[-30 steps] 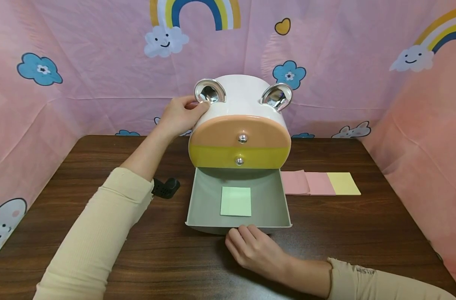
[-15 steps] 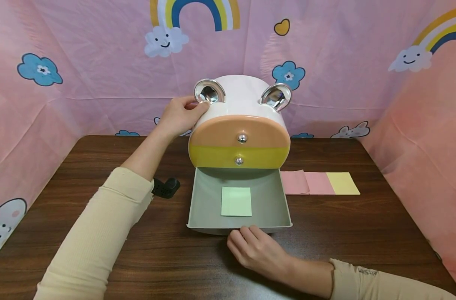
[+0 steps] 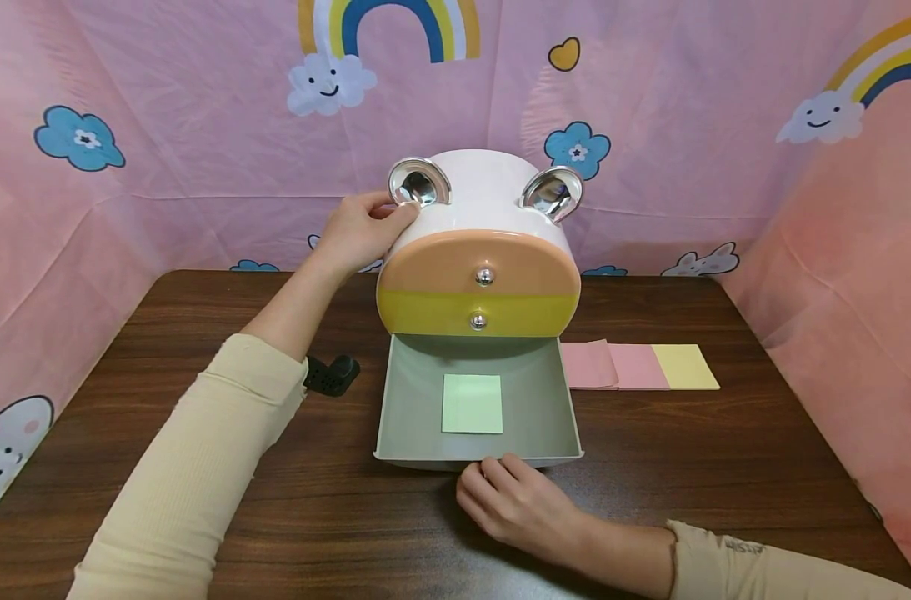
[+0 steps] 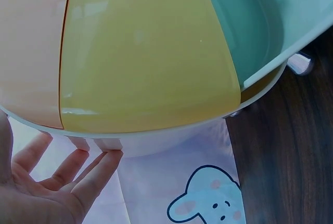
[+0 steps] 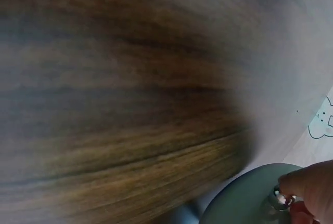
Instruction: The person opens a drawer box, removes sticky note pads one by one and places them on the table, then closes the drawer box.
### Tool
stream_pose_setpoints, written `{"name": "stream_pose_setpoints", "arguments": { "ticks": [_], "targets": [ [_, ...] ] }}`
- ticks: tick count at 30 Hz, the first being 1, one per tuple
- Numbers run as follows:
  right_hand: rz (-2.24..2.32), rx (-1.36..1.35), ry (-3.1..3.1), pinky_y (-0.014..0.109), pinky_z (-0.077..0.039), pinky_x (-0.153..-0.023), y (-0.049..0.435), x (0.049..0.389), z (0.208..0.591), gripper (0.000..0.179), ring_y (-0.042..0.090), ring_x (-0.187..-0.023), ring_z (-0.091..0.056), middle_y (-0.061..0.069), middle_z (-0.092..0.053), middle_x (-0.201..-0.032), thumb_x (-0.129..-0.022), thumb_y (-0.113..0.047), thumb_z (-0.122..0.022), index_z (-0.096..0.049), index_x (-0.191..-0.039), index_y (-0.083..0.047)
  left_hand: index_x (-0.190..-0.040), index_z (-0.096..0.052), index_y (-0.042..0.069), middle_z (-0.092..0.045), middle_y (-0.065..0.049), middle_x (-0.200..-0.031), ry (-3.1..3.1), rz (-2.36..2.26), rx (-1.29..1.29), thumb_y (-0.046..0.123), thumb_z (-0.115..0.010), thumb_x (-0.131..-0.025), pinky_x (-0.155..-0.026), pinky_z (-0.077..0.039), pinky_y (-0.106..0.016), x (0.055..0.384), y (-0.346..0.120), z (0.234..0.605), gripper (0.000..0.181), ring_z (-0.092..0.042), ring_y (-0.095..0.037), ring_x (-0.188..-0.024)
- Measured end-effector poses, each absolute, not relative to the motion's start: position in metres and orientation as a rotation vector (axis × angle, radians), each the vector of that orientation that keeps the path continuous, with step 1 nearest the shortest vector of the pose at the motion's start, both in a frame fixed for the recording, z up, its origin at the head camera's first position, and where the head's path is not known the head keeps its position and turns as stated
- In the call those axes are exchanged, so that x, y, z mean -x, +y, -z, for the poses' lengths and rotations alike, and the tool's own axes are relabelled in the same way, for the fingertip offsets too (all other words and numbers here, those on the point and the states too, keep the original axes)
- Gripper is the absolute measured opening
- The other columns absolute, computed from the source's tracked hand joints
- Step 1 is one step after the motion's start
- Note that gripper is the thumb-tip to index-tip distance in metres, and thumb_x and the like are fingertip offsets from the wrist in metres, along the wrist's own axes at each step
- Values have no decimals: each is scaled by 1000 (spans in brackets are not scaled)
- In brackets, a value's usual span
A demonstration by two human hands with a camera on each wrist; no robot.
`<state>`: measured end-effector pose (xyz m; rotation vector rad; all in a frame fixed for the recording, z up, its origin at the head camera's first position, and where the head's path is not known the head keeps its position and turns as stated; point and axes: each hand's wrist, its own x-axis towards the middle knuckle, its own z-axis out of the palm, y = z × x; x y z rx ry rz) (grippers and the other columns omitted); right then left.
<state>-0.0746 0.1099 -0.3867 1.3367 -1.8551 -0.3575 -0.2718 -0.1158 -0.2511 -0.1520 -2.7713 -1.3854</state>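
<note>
A white storage box (image 3: 485,187) with silver ears stands on the table. Its peach top drawer (image 3: 432,265) and yellow middle drawer (image 3: 417,312) are closed. The grey-green bottom drawer (image 3: 533,421) is pulled out, with a light green sticky note pad (image 3: 472,404) lying in it. My left hand (image 3: 365,233) rests against the box's side below the left ear (image 3: 419,182), and the left wrist view shows extended fingers (image 4: 96,180) touching the side. At the drawer's front my right hand (image 3: 518,508) pinches the silver drawer knob (image 5: 281,199), which is hidden in the head view.
To the right of the drawer lie pink sticky notes (image 3: 638,367) and a yellow sticky note pad (image 3: 685,367) in a row. A black device (image 3: 333,377) shows beside my left cuff. A pink patterned cloth (image 3: 222,100) hangs around the dark wooden table (image 3: 650,467).
The bottom drawer has slid very slightly toward me, and my right hand has shifted a little nearer and rightward with it. My left hand stays in place.
</note>
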Motion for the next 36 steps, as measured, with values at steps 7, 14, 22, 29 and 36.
{"name": "stream_pose_setpoints", "arguments": {
  "ticks": [7,14,22,29,36],
  "targets": [
    [352,-1382,-1857,21,-37,-54,111,73,378,21,14,-62,-45,3,-51,-80,-90,-3,-37,-56,-82,-8,-121,-60,15,-60,-10,-115,-2767,1392,153,47,-52,-87,-86,-46,-34,272,-116,252,47,-56,-20,-102],
    [299,-1425,-1811,21,-36,-54,110,76,371,23,13,-62,-44,1,-53,-80,-91,-4,-37,-56,-79,-11,-116,-62,14,-62,-9,-111,-2751,1387,165,46,-52,-87,-82,-46,-31,273,-116,254,44,-57,-19,-98],
    [244,-1452,-1834,21,-36,-56,112,82,365,24,12,-64,-43,-1,-51,-79,-92,-3,-36,-56,-83,-12,-115,-63,14,-63,-9,-109,-2736,1404,174,45,-53,-87,-78,-46,-28,273,-116,254,43,-58,-18,-94],
    [248,-1460,-1876,21,-38,-59,113,85,359,26,12,-67,-44,-3,-51,-81,-93,-3,-34,-57,-89,-13,-117,-62,13,-62,-10,-111,-2751,1391,166,46,-52,-87,-84,-46,-32,273,-116,254,45,-57,-19,-99],
    [301,-1475,-1991,23,-43,-66,115,86,353,34,14,-84,-53,-2,-55,-97,-92,2,-29,-57,-101,-15,-118,-61,14,-62,-10,-114,-2760,1375,162,46,-52,-87,-86,-46,-32,273,-117,254,46,-56,-20,-101]
  ]
}}
